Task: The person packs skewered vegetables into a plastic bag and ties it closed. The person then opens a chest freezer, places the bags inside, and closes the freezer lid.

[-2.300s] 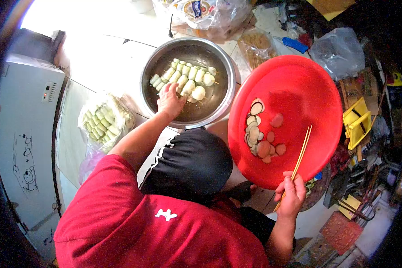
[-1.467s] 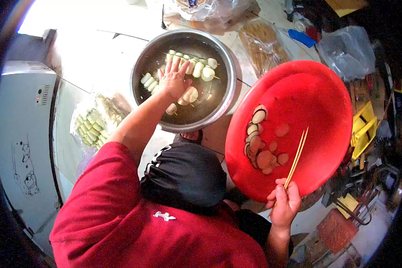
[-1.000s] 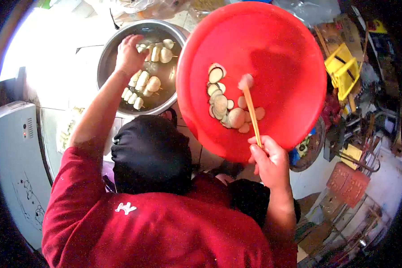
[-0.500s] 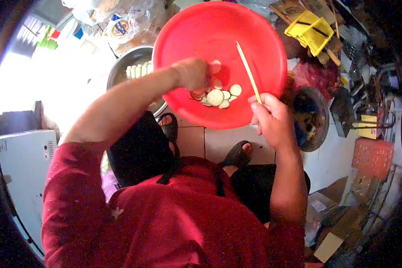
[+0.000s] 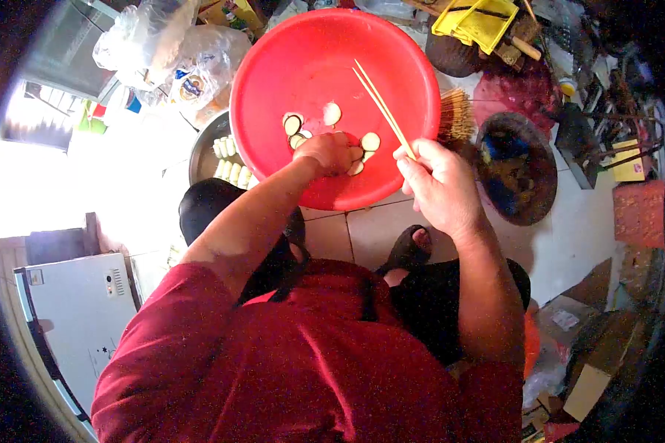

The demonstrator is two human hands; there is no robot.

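Right hand (image 5: 443, 188) pinching bamboo skewers (image 5: 398, 131); left hand (image 5: 326, 153) among vegetable slices (image 5: 370, 142), grip indeterminable. Exposed skewer tips could prick crossing fingers.

You're wearing a loose dark-red top (image 5: 295, 362), short sleeves (image 5: 171, 306), fabric creased down the front. Black legwear (image 5: 451, 306), loose fit. Dark open-toe sandal (image 5: 400, 251) on your right foot. Left hand (image 5: 329, 153) and right hand (image 5: 442, 188) bare.

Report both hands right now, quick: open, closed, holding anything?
Left hand: down among the sliced rounds in the red basin; whether it grips any cannot be told.
Right hand: closed on thin sticks.
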